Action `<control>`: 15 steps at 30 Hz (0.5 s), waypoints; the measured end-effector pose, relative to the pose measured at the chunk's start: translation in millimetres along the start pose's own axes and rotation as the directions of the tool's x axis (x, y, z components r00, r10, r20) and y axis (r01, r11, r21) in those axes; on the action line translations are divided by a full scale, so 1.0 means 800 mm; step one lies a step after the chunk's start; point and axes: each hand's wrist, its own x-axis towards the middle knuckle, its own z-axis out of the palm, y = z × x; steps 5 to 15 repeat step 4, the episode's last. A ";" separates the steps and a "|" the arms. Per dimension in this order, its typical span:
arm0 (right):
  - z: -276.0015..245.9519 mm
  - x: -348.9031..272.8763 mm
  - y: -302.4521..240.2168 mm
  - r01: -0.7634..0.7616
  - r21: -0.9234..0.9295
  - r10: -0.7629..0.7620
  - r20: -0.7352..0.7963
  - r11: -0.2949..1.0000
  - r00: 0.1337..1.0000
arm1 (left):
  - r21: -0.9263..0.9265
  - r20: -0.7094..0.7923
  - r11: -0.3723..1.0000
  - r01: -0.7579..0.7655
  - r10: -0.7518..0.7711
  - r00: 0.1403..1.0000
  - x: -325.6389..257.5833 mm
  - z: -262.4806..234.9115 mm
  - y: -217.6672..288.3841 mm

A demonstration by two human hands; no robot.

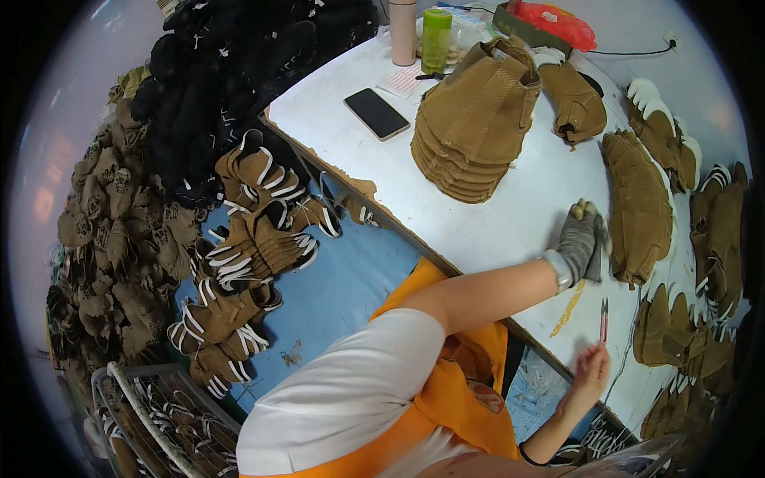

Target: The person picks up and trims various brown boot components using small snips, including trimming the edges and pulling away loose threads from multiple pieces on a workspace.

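My left hand (582,235) wears a grey knit glove that leaves the fingertips bare. It rests on the white table (510,231) beside a stack of brown shoe uppers (636,207). The fingers are bent and close together; a thin dark edge shows at the palm side, but what they hold is hidden. My bare right hand (591,370), nearer the table's front edge, is closed around a slim pink tool (604,323) with two dark pointed tips. A yellowish strip (566,311) lies between the hands. Farther back stands a tall nested pile of brown boot uppers (478,119).
A phone (376,114), a pink bottle (403,36), a green cup (436,40) and a red bag (554,24) lie toward the back. More brown uppers (677,331) line the right side. Brown uppers (259,247) and black ones (215,88) heap up left of the table.
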 end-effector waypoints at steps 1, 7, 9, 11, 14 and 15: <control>0.004 0.003 -0.008 0.199 -0.335 -0.253 -0.126 0.921 0.959 | 0.136 0.018 0.982 -0.133 0.131 0.991 0.046 -0.029 -0.029; 0.088 -0.019 -0.067 0.498 -0.197 -0.481 0.133 0.844 0.867 | 0.233 0.042 0.928 -0.290 0.289 0.957 0.106 -0.053 -0.088; 0.088 -0.019 -0.067 0.498 -0.197 -0.481 0.133 0.844 0.867 | 0.233 0.042 0.928 -0.290 0.289 0.957 0.106 -0.053 -0.088; 0.088 -0.019 -0.067 0.498 -0.197 -0.481 0.133 0.844 0.867 | 0.233 0.042 0.928 -0.290 0.289 0.957 0.106 -0.053 -0.088; 0.088 -0.019 -0.067 0.498 -0.197 -0.481 0.133 0.844 0.867 | 0.233 0.042 0.928 -0.290 0.289 0.957 0.106 -0.053 -0.088; 0.088 -0.019 -0.067 0.498 -0.197 -0.481 0.133 0.844 0.867 | 0.233 0.042 0.928 -0.290 0.289 0.957 0.106 -0.053 -0.088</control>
